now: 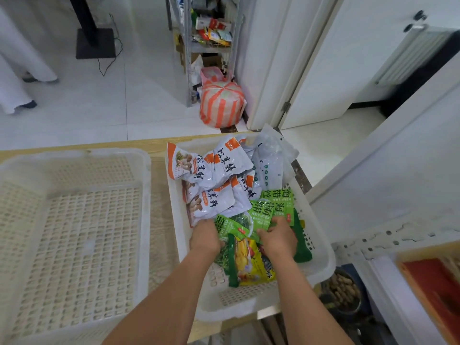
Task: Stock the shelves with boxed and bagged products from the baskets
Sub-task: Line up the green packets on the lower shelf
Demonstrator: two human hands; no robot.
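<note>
A white plastic basket (321,250) on the wooden table holds bagged products. White and orange mushroom bags (211,175) fill its far half, green kelp bags (276,202) lie on the right, and a yellow and green bag (251,262) lies near me. My left hand (205,236) reaches into the pile and grips the edge of a green kelp bag (230,226), its fingertips hidden under the bags. My right hand (278,236) pinches another green kelp bag (263,212) by its lower edge.
An empty white basket (74,220) stands to the left on the table. A white metal shelf (388,240) with a red box (438,282) is at the right. Beyond the table are a stocked rack (211,33), a striped sack (221,103) and a person's legs (17,70).
</note>
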